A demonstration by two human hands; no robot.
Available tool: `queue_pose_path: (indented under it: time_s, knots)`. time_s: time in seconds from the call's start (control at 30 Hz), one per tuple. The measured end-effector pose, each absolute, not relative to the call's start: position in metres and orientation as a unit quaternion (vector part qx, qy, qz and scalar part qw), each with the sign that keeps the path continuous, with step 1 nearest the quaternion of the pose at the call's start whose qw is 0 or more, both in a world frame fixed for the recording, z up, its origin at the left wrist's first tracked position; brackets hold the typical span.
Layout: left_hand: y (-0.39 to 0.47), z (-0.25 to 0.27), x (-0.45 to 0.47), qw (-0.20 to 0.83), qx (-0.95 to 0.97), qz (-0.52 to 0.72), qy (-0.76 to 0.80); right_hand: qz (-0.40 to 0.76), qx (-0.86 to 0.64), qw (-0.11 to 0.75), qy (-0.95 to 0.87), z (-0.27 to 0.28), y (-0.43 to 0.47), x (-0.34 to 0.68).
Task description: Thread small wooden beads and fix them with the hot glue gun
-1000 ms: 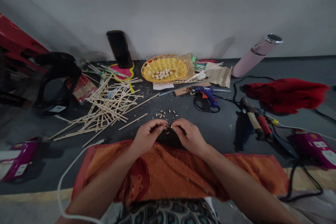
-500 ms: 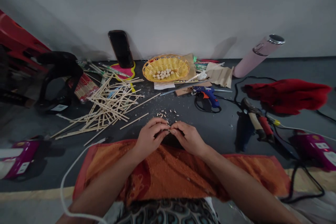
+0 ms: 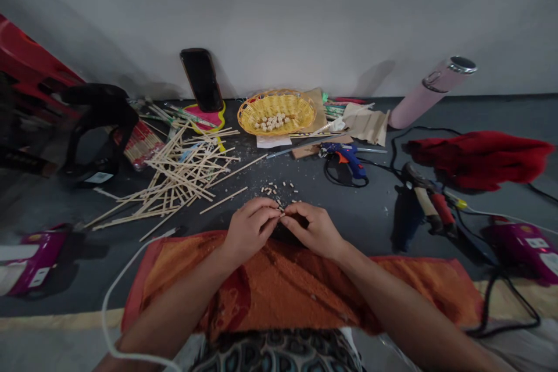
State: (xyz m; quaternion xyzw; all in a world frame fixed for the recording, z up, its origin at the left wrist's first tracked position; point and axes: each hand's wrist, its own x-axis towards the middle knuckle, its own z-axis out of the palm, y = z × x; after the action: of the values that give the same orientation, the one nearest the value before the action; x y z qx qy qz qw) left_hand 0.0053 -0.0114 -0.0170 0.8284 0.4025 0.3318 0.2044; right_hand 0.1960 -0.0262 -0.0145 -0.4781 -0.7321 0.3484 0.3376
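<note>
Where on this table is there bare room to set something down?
A patch of table, bare but for specks, lies between the right hand, glue gun, pliers and orange towel. Another lies between the leftmost purple box, stick pile and white cable. Crowded: the pile itself, around the basket, and among the small wooden pieces.

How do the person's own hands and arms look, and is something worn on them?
The left hand and right hand are bare, with no gloves or rings visible. The forearms are uncovered too: no sleeve, watch or bracelet shows. Between them, at the bottom edge, dark fabric with rounded grey-teal shapes appears, probably the person's clothing.
</note>
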Motion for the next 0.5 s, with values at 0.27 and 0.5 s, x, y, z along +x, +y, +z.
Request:
queue_pose_path:
  time_s: [0.27,0.5]
  knots:
    - [-0.0122,-0.0164,0.0066,0.192,0.840,0.319,0.395,0.343,-0.464,0.328,-0.748,-0.0179,-0.0246,0.1957]
    - [-0.0120,-0.0140,0.0084,0.270,0.811,0.299,0.425,0.346,-0.456,0.309,-0.759,-0.0166,-0.0249,0.1960]
